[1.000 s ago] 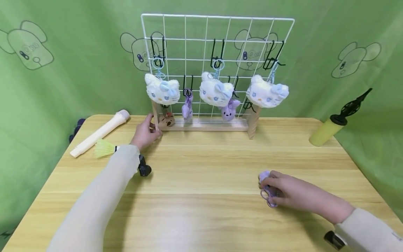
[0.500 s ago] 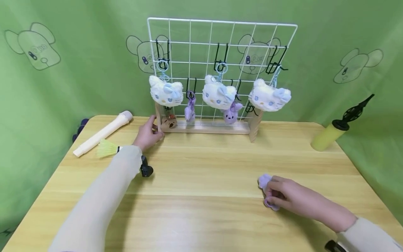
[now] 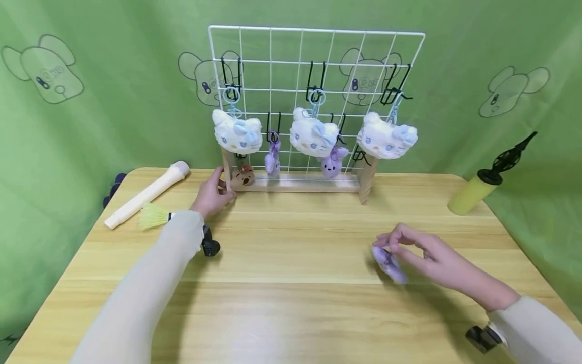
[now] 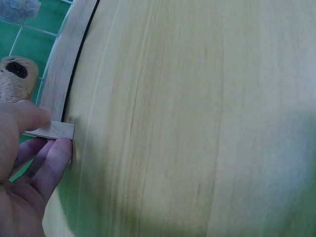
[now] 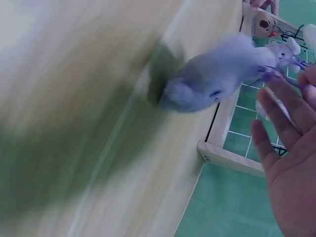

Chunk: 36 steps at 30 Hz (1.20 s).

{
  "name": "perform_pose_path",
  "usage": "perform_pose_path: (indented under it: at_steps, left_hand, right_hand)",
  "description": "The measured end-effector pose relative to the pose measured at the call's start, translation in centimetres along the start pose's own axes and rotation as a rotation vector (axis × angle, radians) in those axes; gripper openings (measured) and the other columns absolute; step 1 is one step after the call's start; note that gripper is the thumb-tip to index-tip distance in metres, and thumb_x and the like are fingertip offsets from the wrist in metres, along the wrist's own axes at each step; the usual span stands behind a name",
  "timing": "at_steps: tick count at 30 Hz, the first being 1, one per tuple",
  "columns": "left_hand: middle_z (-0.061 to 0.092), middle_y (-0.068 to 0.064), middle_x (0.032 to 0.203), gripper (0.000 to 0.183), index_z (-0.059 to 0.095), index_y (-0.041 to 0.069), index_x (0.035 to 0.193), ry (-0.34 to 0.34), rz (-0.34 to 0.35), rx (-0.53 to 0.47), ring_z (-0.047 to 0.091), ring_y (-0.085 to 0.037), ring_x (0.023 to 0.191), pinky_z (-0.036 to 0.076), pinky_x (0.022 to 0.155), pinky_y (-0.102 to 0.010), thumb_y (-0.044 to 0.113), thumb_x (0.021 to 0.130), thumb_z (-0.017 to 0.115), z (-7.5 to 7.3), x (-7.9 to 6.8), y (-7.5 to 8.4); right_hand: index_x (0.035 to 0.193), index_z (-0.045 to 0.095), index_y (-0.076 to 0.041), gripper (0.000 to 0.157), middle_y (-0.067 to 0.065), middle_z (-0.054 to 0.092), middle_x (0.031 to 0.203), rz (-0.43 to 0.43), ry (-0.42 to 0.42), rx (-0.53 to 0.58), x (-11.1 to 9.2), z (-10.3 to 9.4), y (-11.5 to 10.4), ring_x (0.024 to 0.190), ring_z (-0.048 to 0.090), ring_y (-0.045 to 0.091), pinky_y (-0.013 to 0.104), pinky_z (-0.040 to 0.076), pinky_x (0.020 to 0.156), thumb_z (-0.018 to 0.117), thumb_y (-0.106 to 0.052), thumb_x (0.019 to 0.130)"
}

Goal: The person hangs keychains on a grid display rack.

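My left hand (image 3: 211, 194) grips the left wooden foot of a white wire grid rack (image 3: 304, 185); in the left wrist view the thumb and fingers pinch the foot's end (image 4: 59, 130). My right hand (image 3: 420, 253) pinches a purple plush keychain (image 3: 390, 268) by its ring end, between thumb and forefinger. The plush head (image 5: 207, 74) dangles low over the table, blurred in the right wrist view. On the rack's black hooks hang three white cat plush keychains (image 3: 313, 135), two purple plush keychains (image 3: 332, 163) and a brown plush (image 3: 243, 176) low at the left.
At the table's left lie a white tube (image 3: 147, 195) and a yellow shuttlecock (image 3: 154, 216). A yellow hand pump (image 3: 473, 193) with a black top stands at the right edge. Green cloth (image 3: 136, 101) hangs behind and around the table.
My right hand has lifted the purple plush keychain by its ring, moving up and slightly away from me; the plush now hangs. My left hand stays on the rack's foot.
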<state>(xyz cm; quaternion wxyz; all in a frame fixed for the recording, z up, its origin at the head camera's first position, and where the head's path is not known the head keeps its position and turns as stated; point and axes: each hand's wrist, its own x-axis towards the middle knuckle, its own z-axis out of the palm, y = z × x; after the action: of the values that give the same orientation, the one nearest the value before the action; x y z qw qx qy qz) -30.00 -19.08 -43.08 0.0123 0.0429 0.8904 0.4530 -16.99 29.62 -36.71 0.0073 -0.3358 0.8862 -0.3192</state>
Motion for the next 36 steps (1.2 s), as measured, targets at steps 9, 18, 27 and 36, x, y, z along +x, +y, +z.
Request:
perform_pose_path:
  at_steps: [9,18,27,36]
  left_hand:
    - [0.063,-0.031,0.128,0.078,0.029,0.007,0.162,0.016,0.008,0.005,0.068,-0.043,0.112,0.061,0.099,-0.051,0.002,0.095,0.068,-0.1,-0.3,-0.2]
    - [0.063,-0.030,0.126,0.078,0.030,0.009,0.161,0.013,0.011,0.008,0.068,-0.042,0.111,0.062,0.097,-0.051,0.004,0.094,0.068,0.1,-0.1,-0.2]
    - [0.062,-0.030,0.126,0.079,0.029,0.009,0.162,0.008,0.003,0.010,0.068,-0.042,0.110,0.063,0.096,-0.050,0.004,0.094,0.069,0.2,0.1,-0.3]
    - [0.063,-0.029,0.127,0.078,0.029,0.010,0.162,0.008,-0.002,0.016,0.068,-0.042,0.112,0.063,0.094,-0.048,0.003,0.095,0.069,0.2,0.0,-0.2]
  right_hand:
    - [0.109,0.047,0.008,0.014,-0.011,0.078,0.115,0.041,0.090,0.427,2.6,0.4,1.3,0.108,0.073,0.000,0.011,0.056,0.098,0.036,-0.001,0.111]
    - [0.111,0.054,0.002,0.013,-0.013,0.076,0.108,0.150,0.213,0.506,4.0,0.5,1.8,0.096,0.073,0.002,0.021,0.064,0.077,0.045,-0.007,0.111]
    - [0.108,0.062,0.000,0.009,-0.004,0.076,0.100,0.198,0.317,0.607,5.9,-0.6,2.4,0.087,0.072,0.006,0.023,0.065,0.071,0.057,-0.006,0.106]
    - [0.116,0.065,0.000,0.017,-0.002,0.077,0.100,0.264,0.358,0.663,8.4,-1.5,3.1,0.086,0.074,0.008,0.023,0.065,0.077,0.062,-0.013,0.105]
